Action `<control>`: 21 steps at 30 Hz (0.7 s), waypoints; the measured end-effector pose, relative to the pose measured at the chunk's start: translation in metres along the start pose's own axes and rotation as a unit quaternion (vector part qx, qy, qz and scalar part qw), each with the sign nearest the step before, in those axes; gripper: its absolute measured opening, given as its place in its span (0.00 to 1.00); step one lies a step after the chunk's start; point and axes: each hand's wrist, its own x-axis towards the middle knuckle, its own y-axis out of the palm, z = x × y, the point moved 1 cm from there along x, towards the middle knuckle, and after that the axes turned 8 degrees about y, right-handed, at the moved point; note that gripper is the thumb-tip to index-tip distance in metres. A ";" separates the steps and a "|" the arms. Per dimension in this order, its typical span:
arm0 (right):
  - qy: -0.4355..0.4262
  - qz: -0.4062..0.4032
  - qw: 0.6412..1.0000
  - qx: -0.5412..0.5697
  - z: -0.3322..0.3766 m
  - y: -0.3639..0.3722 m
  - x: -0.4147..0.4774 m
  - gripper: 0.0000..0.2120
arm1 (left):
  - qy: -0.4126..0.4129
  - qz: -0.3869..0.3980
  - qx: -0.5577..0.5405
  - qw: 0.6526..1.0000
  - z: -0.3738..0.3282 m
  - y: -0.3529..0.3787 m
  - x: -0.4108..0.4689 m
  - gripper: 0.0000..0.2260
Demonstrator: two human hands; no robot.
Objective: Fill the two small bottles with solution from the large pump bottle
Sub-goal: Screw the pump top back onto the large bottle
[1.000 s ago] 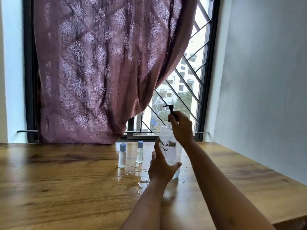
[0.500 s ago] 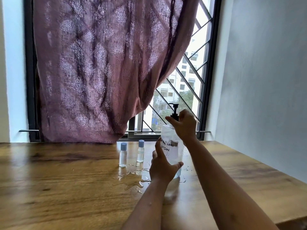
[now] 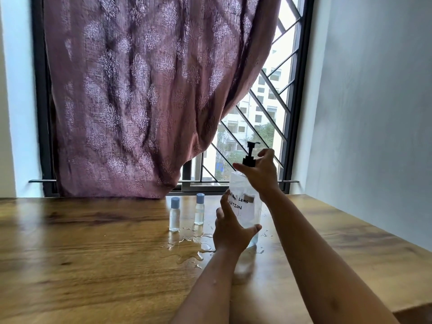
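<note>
The large clear pump bottle (image 3: 246,208) stands on the wooden table (image 3: 93,253), with a white hand-written label and a black pump head (image 3: 250,155). My left hand (image 3: 230,232) wraps around the lower body of the bottle. My right hand (image 3: 261,171) grips the black collar at the bottle's neck, fingers curled round it. Two small clear bottles with blue caps stand upright to the left: one (image 3: 174,215) nearer, the other (image 3: 199,209) slightly farther back. Both are capped and hold clear liquid.
A puddle of spilled liquid (image 3: 189,247) lies on the table in front of the small bottles and beside my left wrist. A mauve patterned curtain (image 3: 140,90) hangs over the barred window behind. A grey wall (image 3: 374,113) runs along the right.
The pump head has turned from pointing left to pointing right under my right hand, and now stands clear above my fingers. My left hand stays on the bottle. The small bottles have not moved.
</note>
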 end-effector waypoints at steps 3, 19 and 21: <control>-0.005 0.005 1.000 -0.013 0.000 0.002 0.002 0.33 | 0.000 -0.004 -0.006 1.000 0.000 -0.001 0.001 0.48; 0.021 0.037 0.998 -0.035 0.001 -0.004 0.002 0.24 | 0.002 -0.001 -0.007 1.000 0.000 0.000 0.000 0.48; 0.015 0.012 0.999 -0.043 -0.002 -0.002 0.002 0.27 | 0.002 -0.004 -0.008 1.000 0.001 0.000 0.001 0.48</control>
